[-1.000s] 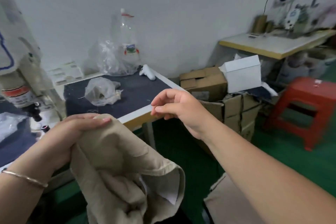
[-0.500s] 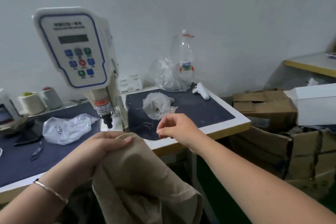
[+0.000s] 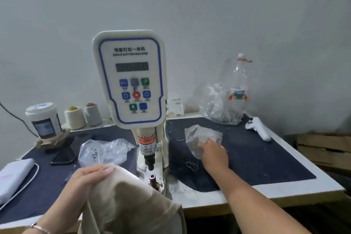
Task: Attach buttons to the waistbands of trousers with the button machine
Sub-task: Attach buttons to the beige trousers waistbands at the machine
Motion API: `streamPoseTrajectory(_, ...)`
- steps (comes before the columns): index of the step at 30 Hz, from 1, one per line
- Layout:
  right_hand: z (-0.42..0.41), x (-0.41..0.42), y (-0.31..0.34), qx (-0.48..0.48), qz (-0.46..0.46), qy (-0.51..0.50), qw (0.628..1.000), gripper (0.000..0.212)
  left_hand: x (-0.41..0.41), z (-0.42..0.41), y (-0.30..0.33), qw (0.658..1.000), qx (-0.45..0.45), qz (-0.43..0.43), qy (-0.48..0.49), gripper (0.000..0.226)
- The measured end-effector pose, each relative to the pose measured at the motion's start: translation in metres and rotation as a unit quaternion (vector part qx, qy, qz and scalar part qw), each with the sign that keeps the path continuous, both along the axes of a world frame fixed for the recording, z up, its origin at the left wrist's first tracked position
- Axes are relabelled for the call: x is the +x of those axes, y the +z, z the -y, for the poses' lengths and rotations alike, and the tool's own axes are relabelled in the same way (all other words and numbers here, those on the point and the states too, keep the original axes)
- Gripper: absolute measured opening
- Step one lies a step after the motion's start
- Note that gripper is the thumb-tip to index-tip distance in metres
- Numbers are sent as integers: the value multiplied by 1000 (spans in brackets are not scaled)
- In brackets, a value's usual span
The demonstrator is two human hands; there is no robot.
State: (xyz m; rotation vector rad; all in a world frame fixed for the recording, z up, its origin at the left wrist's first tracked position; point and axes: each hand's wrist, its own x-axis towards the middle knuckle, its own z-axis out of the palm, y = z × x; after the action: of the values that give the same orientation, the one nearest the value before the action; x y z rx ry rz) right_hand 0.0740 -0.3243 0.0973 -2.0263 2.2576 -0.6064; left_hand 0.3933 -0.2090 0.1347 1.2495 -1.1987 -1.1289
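Note:
The white button machine (image 3: 131, 80) stands mid-table, its punch above a small metal die (image 3: 152, 178). My left hand (image 3: 85, 180) grips the beige trousers (image 3: 129, 205) at the lower left, bunched just in front of the die. My right hand (image 3: 214, 153) reaches to the right of the machine, where its fingertips are at a small clear bag of buttons (image 3: 199, 137) lying on the dark mat. The plastic hides those fingertips. A second clear bag (image 3: 102, 151) with small metal parts lies left of the machine.
A big plastic bag (image 3: 218, 106) and a bottle (image 3: 239, 81) stand at the back right, with a white handheld device (image 3: 259, 128) beside them. A cup (image 3: 44, 119), thread cones (image 3: 75, 118) and a phone (image 3: 64, 156) are at the left. Cardboard boxes (image 3: 326, 148) lie beyond the table's right edge.
My view has swung left from the room to the machine. My right hand moved forward from mid-air to the small bag. My left hand kept its hold on the trousers.

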Motion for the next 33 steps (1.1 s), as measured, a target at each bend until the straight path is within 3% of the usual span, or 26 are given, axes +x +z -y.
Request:
streamPoseTrajectory(3, 15, 3, -6, 20, 52, -40, 998, 20, 5, 24, -23, 995, -46, 65, 67, 17)
streamPoseTrajectory(6, 20, 3, -12, 3, 80, -52, 995, 15, 13, 40, -41, 992, -47, 107, 53, 22)
streamPoseTrajectory(12, 19, 3, -12, -25, 80, -47, 995, 11, 29, 53, -72, 997, 14, 61, 36, 24)
streamPoseTrajectory(18, 19, 3, -15, -53, 71, -48, 995, 6, 28, 52, -67, 993, -17, 111, 22, 23)
streamPoseTrajectory(24, 21, 2, -16, -38, 69, -21, 997, 14, 26, 54, -64, 993, -22, 111, 8, 25)
streamPoseTrajectory(27, 20, 1, -17, -36, 68, -30, 997, 29, 27, 55, -65, 994, -14, 112, 1, 22)
streamPoseTrajectory(33, 17, 3, -14, -40, 56, -30, 997, 6, 31, 55, -71, 996, 10, 86, 7, 23)
